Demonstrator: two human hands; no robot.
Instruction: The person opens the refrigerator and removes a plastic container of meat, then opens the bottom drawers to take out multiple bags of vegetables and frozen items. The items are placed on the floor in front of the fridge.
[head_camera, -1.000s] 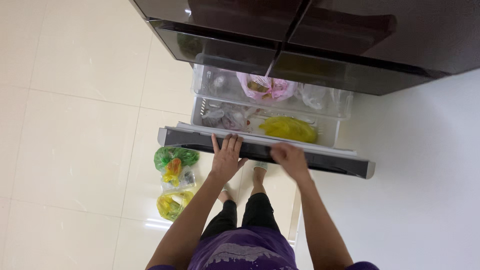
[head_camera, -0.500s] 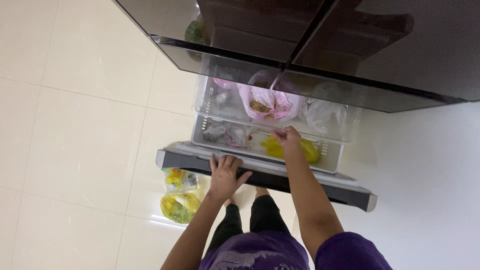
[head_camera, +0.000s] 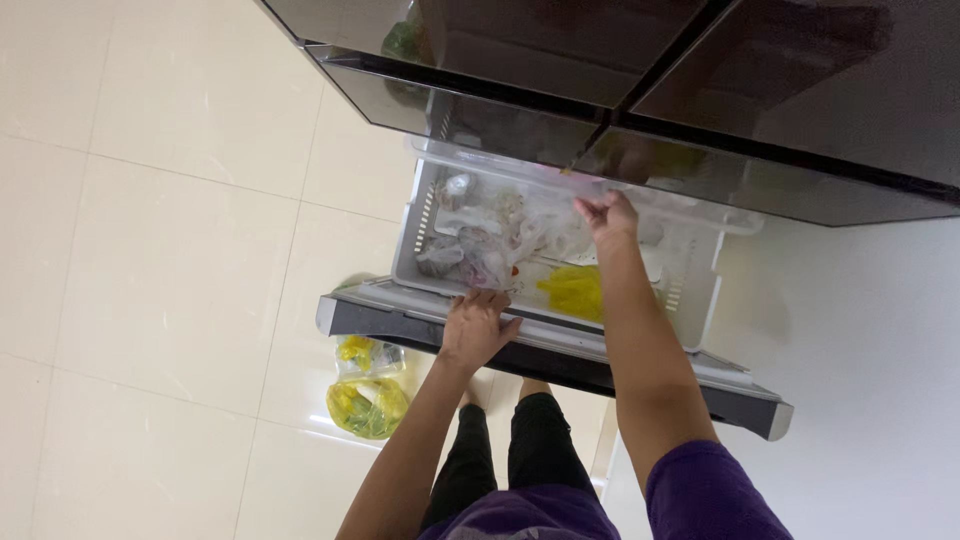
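Two hands at work over an open freezer drawer (head_camera: 705, 290), seen from the head camera. Left hand (head_camera: 478, 328): fingers spread, palm flat on the drawer's dark front panel (head_camera: 560, 362), gripping nothing. Right hand (head_camera: 606, 214): arm stretched forward, fingers closed on the rear rim of a clear inner tray (head_camera: 560, 180) at the back of the drawer, just under the dark glossy door edge (head_camera: 640, 150). The hands are well apart, left near the body, right deep in the drawer.

Drawer contents: crumpled clear plastic bags (head_camera: 480, 250) in the left part, a yellow bag (head_camera: 574, 291) lying in the middle, beside the right forearm. What the clear bags hold cannot be made out.

Floor, left of the person's legs: a yellow-green bag of produce (head_camera: 367, 405) on pale tiles (head_camera: 150, 250), with a smaller clear packet (head_camera: 364, 354) touching it on the drawer side. White wall (head_camera: 880, 340) at right.
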